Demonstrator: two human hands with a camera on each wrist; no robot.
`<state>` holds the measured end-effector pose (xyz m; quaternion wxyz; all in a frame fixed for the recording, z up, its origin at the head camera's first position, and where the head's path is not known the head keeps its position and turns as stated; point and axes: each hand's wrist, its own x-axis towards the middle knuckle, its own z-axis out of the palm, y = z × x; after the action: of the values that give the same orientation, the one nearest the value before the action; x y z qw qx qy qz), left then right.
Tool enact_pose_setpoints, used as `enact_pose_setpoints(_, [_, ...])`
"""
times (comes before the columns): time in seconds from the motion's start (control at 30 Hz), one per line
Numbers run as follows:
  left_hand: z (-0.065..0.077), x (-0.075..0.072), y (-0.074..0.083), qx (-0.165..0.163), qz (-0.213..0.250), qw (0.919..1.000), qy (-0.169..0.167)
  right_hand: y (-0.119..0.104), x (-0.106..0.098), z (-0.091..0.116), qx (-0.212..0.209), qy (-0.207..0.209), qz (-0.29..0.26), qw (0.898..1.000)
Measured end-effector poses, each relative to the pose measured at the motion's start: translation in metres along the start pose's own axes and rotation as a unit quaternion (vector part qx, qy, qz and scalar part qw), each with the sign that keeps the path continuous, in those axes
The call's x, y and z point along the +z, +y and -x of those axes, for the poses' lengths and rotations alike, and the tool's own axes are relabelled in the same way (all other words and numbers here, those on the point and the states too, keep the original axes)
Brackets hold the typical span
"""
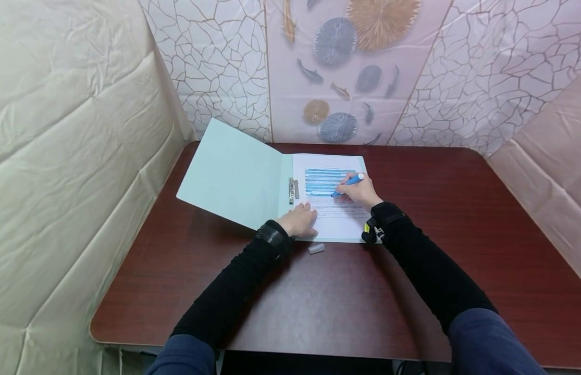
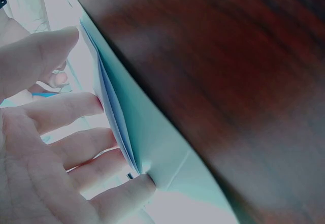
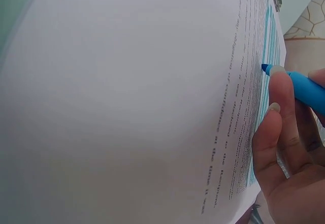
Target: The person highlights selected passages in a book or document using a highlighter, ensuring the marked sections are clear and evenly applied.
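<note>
One blue plastic marker sits pinched in the right hand over white printed paper near the surface's far edge. Left wrist: left hand loosely spread, gripping nothing. Right wrist: highlighting seems in hand; next calls for steady strokes along text.

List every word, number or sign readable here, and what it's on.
"at the time it was": white sheet, right wrist view.
"to the Recipient": adjacent line, same sheet.
The rest of the print, including the blue-highlighted lines, is mostly too small or blurred to read.
No lettering can be read on the blue marker or the green folder.
</note>
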<state>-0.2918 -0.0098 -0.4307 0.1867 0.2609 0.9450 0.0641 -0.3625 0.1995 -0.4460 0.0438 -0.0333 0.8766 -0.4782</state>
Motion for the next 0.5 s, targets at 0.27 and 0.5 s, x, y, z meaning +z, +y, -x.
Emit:
enact_pose_setpoints(0.27, [-0.0008,-0.0002,0.0002,0.002,-0.004,1.0000,0.004,0.0015,-0.0002,0.0001,-0.001,0.005,-0.002,1.000])
enact_pose_setpoints(0.5, [-0.0003,-0.0006,0.0003,0.003,0.000,1.0000,0.000,0.0063,-0.0021,-0.0012,-0.014,0.010,0.000,1.000])
